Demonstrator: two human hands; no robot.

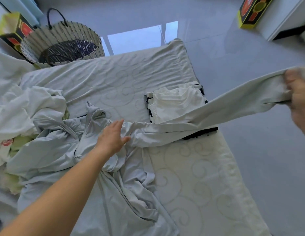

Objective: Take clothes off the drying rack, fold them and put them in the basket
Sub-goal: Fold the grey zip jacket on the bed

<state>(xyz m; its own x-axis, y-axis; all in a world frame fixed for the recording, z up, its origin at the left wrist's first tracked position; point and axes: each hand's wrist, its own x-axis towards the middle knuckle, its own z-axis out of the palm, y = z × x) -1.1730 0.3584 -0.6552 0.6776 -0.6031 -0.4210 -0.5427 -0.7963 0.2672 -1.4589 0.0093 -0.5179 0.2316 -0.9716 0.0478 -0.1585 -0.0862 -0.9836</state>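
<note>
We note the right grip (300,97) clutching the sleeve (216,114), left grip (112,138) flat on the jacket (51,150); sleeve may drag folded stack (173,103) askew.

Patterned mattress (191,176), grey zip jacket (51,150), folded clothes stack (175,106), crumpled clothes pile (20,113)

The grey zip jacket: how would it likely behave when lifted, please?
Probably floppy: the jacket lies crumpled and its sleeve, held out by the right hand, drapes over the folded stack. Likely light and slippery: the fabric looks thin and smooth.
</note>
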